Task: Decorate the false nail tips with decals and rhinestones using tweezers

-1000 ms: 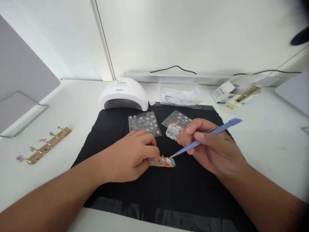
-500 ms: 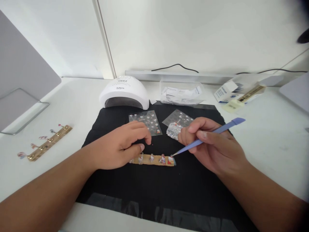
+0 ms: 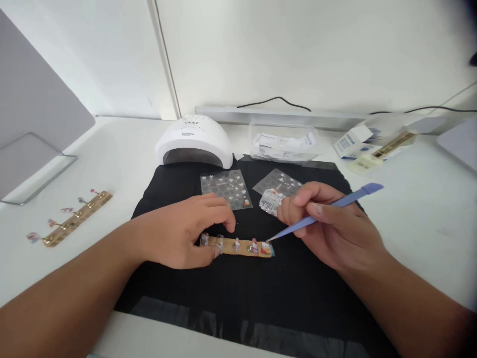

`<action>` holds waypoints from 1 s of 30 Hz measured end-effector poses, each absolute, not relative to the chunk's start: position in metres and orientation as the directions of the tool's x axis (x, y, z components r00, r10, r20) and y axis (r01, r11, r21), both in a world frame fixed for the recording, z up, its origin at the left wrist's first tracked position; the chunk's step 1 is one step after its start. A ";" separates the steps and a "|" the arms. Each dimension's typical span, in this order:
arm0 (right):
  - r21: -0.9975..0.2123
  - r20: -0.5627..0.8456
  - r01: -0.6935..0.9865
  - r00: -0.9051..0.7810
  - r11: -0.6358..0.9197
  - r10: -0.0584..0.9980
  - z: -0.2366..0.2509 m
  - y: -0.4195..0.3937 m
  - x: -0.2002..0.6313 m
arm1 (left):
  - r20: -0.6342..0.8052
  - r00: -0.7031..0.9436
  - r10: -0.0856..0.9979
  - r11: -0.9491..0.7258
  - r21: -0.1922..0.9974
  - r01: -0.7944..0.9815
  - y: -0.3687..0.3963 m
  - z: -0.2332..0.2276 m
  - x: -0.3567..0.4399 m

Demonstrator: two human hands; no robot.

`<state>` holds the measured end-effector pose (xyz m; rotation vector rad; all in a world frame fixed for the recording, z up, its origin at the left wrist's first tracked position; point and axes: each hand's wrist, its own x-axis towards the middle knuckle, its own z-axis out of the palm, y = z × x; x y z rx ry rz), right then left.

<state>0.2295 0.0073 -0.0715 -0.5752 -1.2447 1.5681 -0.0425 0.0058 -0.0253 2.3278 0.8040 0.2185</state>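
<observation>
Matt black cloth mat [image 3: 238,293], glossy white plastic lamp [image 3: 194,141], brassy strip [image 3: 238,246].

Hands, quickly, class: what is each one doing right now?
Left hand: open, thumb steadying the nail strip.
Right hand: closed on blue tweezers, tip at the strip's right end.

Both forearms are bare, with no sleeve in view. The left hand [image 3: 182,233] and the right hand [image 3: 331,228] wear no gloves, rings, watch or bracelet; the fingernails are short and unpainted.
</observation>
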 end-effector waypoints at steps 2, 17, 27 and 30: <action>-0.911 0.210 -0.409 -0.375 0.042 0.903 -0.071 0.007 0.230 | -0.089 0.792 0.604 -0.587 0.622 0.518 0.006 -0.026 -0.043; -0.930 0.169 -0.366 -0.375 0.022 0.911 -0.065 0.010 0.235 | -0.139 0.785 0.604 -0.590 0.584 0.557 0.004 -0.026 -0.042; -0.943 0.162 -0.331 -0.326 0.049 0.931 -0.063 0.014 0.239 | 0.015 0.792 0.611 -0.631 0.614 0.475 0.007 -0.029 -0.051; -0.947 0.151 -0.319 -0.331 0.040 0.931 -0.060 0.014 0.239 | 0.283 0.679 0.678 -0.691 0.561 0.457 0.011 -0.030 -0.053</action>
